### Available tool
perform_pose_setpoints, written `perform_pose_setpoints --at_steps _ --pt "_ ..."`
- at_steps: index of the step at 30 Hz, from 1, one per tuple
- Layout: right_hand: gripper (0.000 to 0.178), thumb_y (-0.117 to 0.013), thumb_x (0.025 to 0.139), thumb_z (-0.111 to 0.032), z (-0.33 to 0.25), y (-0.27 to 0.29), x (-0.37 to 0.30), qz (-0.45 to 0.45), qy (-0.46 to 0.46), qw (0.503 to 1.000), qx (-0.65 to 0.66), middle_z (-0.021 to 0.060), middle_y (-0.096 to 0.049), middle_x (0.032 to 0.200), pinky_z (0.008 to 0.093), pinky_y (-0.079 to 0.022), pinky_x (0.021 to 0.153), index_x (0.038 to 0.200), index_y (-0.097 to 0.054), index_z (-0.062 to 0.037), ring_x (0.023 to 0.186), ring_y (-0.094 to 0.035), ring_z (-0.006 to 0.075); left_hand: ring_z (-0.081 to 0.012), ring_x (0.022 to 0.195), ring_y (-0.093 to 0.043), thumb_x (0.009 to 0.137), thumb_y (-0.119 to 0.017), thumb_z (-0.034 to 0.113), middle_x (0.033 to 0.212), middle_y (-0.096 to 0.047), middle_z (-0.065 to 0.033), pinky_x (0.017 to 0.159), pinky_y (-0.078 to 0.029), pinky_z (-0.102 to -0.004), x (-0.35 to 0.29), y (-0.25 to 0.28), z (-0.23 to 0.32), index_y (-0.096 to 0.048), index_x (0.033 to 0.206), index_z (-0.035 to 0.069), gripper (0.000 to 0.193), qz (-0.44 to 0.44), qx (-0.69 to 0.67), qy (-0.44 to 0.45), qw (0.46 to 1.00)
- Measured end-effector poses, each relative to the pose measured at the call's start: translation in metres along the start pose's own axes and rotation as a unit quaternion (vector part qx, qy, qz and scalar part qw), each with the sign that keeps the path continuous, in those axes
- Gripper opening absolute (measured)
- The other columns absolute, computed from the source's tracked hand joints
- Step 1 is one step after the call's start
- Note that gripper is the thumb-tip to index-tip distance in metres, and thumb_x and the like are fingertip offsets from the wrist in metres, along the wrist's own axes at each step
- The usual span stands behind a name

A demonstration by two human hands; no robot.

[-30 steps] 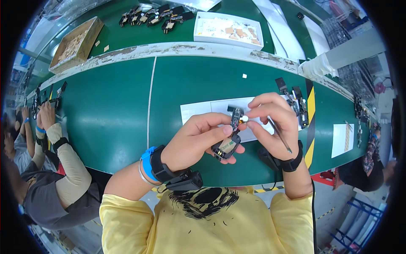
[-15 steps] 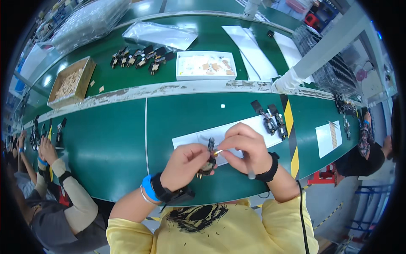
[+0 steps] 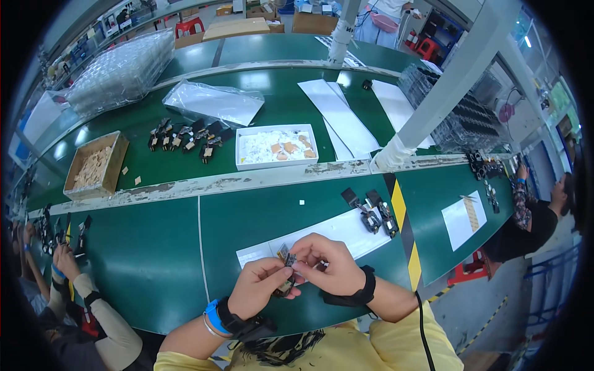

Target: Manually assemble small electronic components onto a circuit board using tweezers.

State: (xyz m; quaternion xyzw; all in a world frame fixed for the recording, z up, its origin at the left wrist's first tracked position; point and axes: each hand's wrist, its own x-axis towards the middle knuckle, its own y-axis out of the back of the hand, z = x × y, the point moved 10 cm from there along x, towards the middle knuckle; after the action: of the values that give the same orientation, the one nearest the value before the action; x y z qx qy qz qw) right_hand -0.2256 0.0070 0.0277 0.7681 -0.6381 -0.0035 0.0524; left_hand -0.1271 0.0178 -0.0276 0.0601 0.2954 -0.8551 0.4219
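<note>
My left hand pinches a small black electronic assembly between thumb and fingers, above the green bench. A greyish flat piece stands up at its top end. The fingers of my right hand are closed at the upper part of the assembly, thumb and index pressed together there. Whatever lies between those right fingertips is hidden. Beneath and beyond my hands lies a white sheet. On its right end rest two similar black assemblies, with dark flat flaps.
A small white square lies beyond the sheet. Past the ledge stand a white box of pale and tan pieces, several black assemblies and a wooden box of chips. A post rises at right. Co-workers sit on both sides.
The view has tilted up, showing more of the far bench. My right fingers have closed in on the assembly; the yellowish bit and grey tool end by that hand no longer show.
</note>
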Motion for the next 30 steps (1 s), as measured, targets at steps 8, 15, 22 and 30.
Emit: perform_pose_setpoints --at_steps 8,15,22,30 --pt "0.011 -0.069 0.074 -0.003 -0.008 0.0 -0.002 -0.053 0.029 0.996 -0.07 0.0002 -0.058 0.069 0.0186 -0.035 0.045 0.08 -0.06 -0.0046 0.049 -0.046 0.0038 -0.0187 0.072 -0.064 0.091 -0.048 0.011 0.084 -0.063 -0.0138 0.063 -0.054 -0.0272 0.005 0.007 -0.007 -0.056 0.089 -0.005 0.017 0.03 -0.096 -0.036 0.994" --pt "0.011 -0.07 0.071 -0.004 -0.032 0.002 -0.002 0.018 0.148 0.972 -0.181 0.0023 -0.059 0.069 0.0211 -0.036 0.043 0.078 -0.062 -0.0057 0.045 -0.045 0.0091 -0.02 0.068 -0.064 0.09 -0.048 0.006 0.085 -0.063 -0.0139 0.061 -0.054 -0.0302 0.002 0.009 0.0 -0.057 0.091 -0.004 0.014 0.049 -0.044 -0.072 0.995" --pt "0.014 -0.067 0.069 -0.004 -0.036 -0.001 -0.008 0.021 0.14 0.962 -0.232 0.0068 -0.06 0.073 0.0297 -0.048 0.054 0.081 -0.06 -0.0053 0.063 -0.059 0.0241 -0.015 0.067 -0.063 0.089 -0.053 0.006 0.078 -0.061 -0.0097 0.061 -0.052 -0.0235 -0.002 0.004 0.006 -0.054 0.084 -0.005 0.011 0.056 -0.017 -0.078 0.995" --pt "0.016 -0.067 0.066 -0.003 -0.038 0.0 -0.006 0.033 0.188 0.944 -0.268 0.0062 -0.059 0.074 0.0297 -0.048 0.054 0.079 -0.059 -0.0054 0.062 -0.059 0.0228 -0.0136 0.068 -0.063 0.088 -0.054 0.005 0.078 -0.061 -0.008 0.059 -0.05 -0.0217 -0.002 0.005 0.01 -0.055 0.082 -0.005 0.012 0.063 0.002 -0.084 0.994"
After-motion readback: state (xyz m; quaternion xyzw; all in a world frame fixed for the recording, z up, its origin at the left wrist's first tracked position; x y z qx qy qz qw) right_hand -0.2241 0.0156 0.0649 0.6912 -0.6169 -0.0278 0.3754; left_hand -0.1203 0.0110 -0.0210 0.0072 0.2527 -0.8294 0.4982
